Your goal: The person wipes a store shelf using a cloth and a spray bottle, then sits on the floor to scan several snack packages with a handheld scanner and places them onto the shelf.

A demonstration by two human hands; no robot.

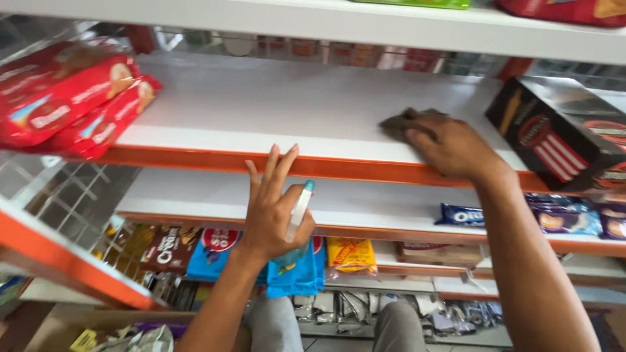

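My right hand (450, 146) pressed a brown cloth (403, 121) flat on the white shelf (261, 111) to rub it. My left hand (274, 208) kept its fingers spread, thumb pinching a small spray bottle (300, 212) out of the way.

Left hand (274, 208): raised near the centre, back toward the camera, fingers spread and pointing up, thumb curled inward in a grip. Right hand (450, 146): farther away and to the right, palm down, fingers pressed flat, forearm running back to the lower right.
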